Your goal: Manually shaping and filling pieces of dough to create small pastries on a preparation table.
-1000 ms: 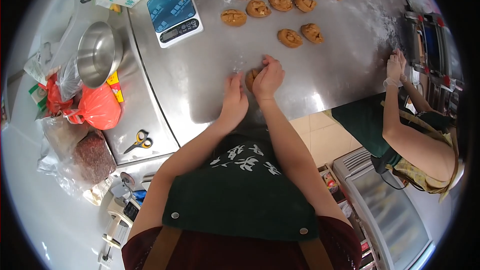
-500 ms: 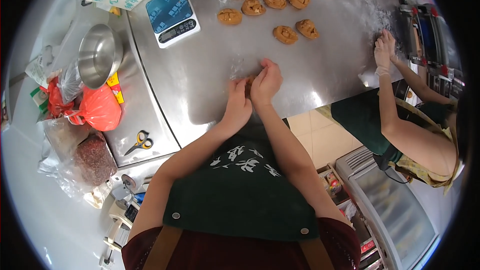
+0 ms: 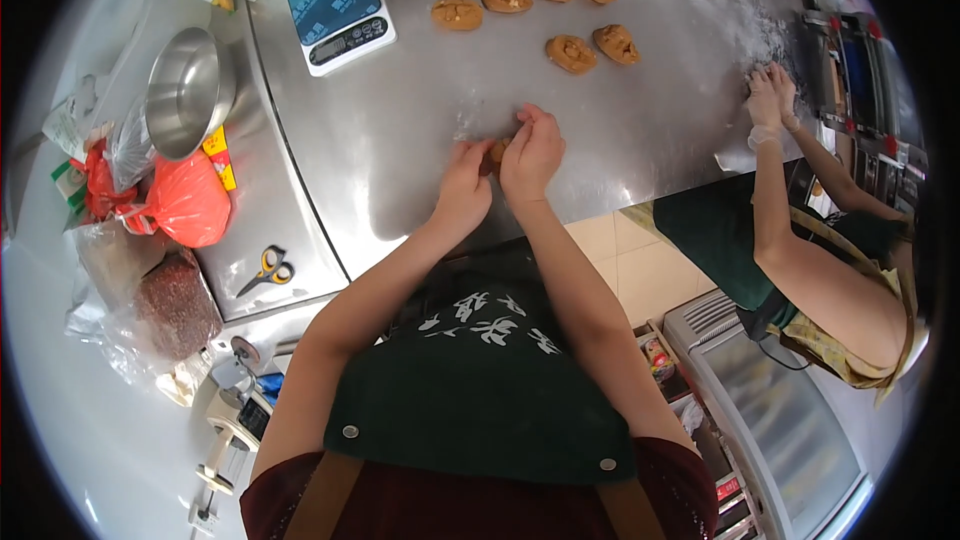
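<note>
From where I work, the nearest thing is the dark green apron against the near edge of the steel table. Just beyond that edge, about midway along it, I have a brown piece of dough between both hands. The left hand lies along its left side, fingers close together, tips against it. The right hand cups its right side, fingers bent and held together; I cannot tell how hard either one presses.

On the counter to the left, scissors lie near its near edge; farther along are a red plastic bag and a steel bowl.

Off by the table's right edge, a co-worker's gloved hands are close together near scattered flour; what they touch I cannot make out. Toward the table's far left corner stands a scale with a blue top. Right of it, eleven shaped dough pieces spread toward the far edge.
</note>
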`<action>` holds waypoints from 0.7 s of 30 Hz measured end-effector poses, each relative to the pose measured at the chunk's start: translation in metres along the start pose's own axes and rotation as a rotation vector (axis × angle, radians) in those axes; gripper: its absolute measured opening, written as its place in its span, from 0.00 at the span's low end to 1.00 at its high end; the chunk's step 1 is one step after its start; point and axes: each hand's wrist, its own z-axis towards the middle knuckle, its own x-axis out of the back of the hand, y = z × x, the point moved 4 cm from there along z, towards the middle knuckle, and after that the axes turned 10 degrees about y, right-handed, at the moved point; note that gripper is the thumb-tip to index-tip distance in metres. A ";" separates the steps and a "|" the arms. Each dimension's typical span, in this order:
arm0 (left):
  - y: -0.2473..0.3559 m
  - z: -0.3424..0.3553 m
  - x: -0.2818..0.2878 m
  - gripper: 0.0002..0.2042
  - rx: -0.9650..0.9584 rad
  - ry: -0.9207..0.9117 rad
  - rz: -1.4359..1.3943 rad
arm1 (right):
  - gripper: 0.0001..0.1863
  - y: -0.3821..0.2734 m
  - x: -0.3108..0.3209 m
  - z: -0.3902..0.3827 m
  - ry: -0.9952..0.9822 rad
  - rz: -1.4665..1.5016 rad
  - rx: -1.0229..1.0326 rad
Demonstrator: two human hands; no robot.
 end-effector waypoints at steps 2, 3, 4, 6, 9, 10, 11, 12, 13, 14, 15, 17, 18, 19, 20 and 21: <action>0.017 -0.013 -0.003 0.25 -0.064 0.117 -0.073 | 0.16 -0.006 0.001 0.000 0.019 0.048 0.008; 0.018 -0.019 -0.005 0.25 -0.061 0.121 -0.070 | 0.16 -0.003 0.001 -0.002 0.016 0.052 0.008; 0.018 -0.024 -0.007 0.25 -0.027 0.149 -0.107 | 0.16 0.003 0.001 -0.005 0.038 0.011 0.054; 0.018 -0.029 -0.008 0.25 0.016 0.184 -0.141 | 0.16 0.013 0.004 -0.007 0.049 -0.026 0.099; 0.003 -0.011 -0.005 0.25 0.049 0.268 -0.077 | 0.16 0.019 0.003 -0.005 0.059 -0.040 0.179; -0.010 -0.002 -0.006 0.24 -0.015 0.210 -0.009 | 0.15 0.017 0.002 -0.005 0.049 -0.079 0.205; -0.008 0.005 -0.008 0.24 -0.080 0.147 0.058 | 0.14 0.018 0.001 -0.005 0.043 -0.123 0.229; -0.007 0.007 -0.009 0.24 -0.087 0.152 0.056 | 0.14 0.020 0.000 -0.004 0.049 -0.120 0.236; -0.007 0.010 -0.011 0.24 -0.054 0.107 0.092 | 0.15 0.021 -0.001 -0.004 0.024 -0.097 0.220; -0.003 0.011 -0.012 0.23 -0.017 0.057 0.129 | 0.15 0.022 0.000 -0.005 -0.004 -0.075 0.199; 0.003 0.008 -0.012 0.23 -0.020 0.060 0.129 | 0.15 0.022 0.003 -0.005 -0.001 -0.073 0.203; 0.016 -0.006 -0.011 0.24 0.049 0.085 -0.038 | 0.14 0.015 0.011 -0.002 0.013 0.044 0.206; 0.022 -0.009 -0.009 0.24 0.049 0.089 -0.037 | 0.14 0.009 0.013 0.003 0.012 0.049 0.208; 0.030 -0.012 -0.006 0.25 0.014 0.129 -0.051 | 0.13 0.003 0.015 0.009 0.034 0.058 0.238; 0.035 -0.013 -0.003 0.26 -0.025 0.167 -0.066 | 0.12 -0.006 0.018 0.016 0.059 0.066 0.269; 0.034 -0.010 -0.003 0.26 -0.027 0.170 -0.065 | 0.12 -0.011 0.017 0.023 0.061 0.069 0.271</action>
